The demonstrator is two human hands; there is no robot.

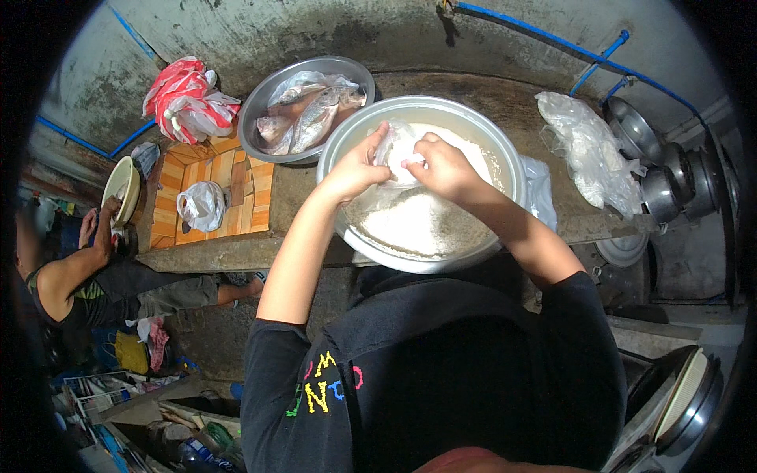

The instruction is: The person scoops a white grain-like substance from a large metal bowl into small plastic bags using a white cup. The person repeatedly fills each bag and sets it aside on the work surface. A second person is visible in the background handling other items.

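I have both hands close together over a wide basin [418, 262], with a thin, clear plastic bag [397, 144] caught between them. The left hand [356, 170] has its thumb set apart from its fingers, with the bag gripped in that gap. The right hand [448, 167] is narrower, its fingers bunched and pinching the bag from the opposite side. Neither hand is nearer, since both touch it: the bag lies just right of the left palm and just left of the right fingertips. It is too crumpled for me to make out a long axis, and I can't tell how much it holds.

Directly beneath the hands, white powder [410, 214] covers much of the basin's inside. Beyond the left hand, a metal bowl [250, 118] of whole fish [315, 122] stands just beside the basin on the surface [514, 101]. Farther left of the hands I see a wood-patterned board [256, 193] bearing a small white plastic bundle [203, 206], with a red-and-white striped bag [185, 96] behind it. Well to the right of the right hand lies a larger clear bag with white contents [587, 150], near some metal pots [661, 195].
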